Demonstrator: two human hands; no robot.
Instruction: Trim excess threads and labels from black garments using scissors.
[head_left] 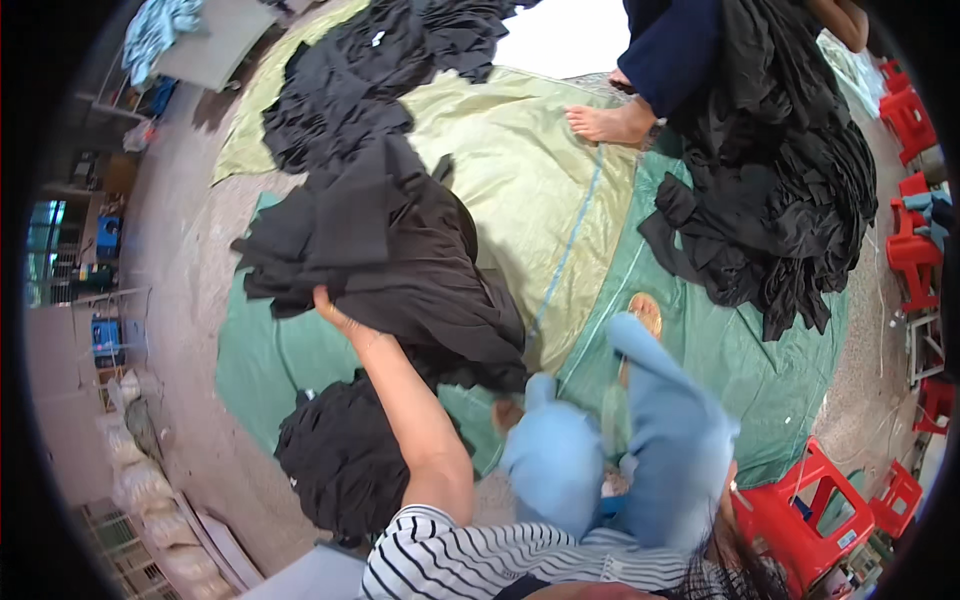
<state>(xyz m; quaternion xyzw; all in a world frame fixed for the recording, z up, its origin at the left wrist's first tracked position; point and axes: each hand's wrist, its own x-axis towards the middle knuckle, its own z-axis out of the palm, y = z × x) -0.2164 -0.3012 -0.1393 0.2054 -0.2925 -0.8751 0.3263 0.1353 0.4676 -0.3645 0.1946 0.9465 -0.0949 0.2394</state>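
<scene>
My left arm reaches forward, and my left hand (335, 309) grips the near edge of a large black cloth (400, 235), with the fingers partly under the fabric. The cloth is spread in loose folds over green and yellow-green sheeting (500, 130). Nearer to me, left of my legs, lies a bunched heap of black cloth (340, 455). Only a sliver of my right hand or wrist (731, 476) shows, beside my right leg and a red plastic stool (805, 520); its fingers are hidden. My legs in light blue jeans (665, 430) are bent and slightly blurred.
A long black cloth pile (340, 85) lies at the far left. Another person's bare foot (610, 122) stands on the sheeting, beside a big black heap (785, 210) at the right. Red stools (912, 265) line the right side; wrapped white bundles (145, 480) lie at the left.
</scene>
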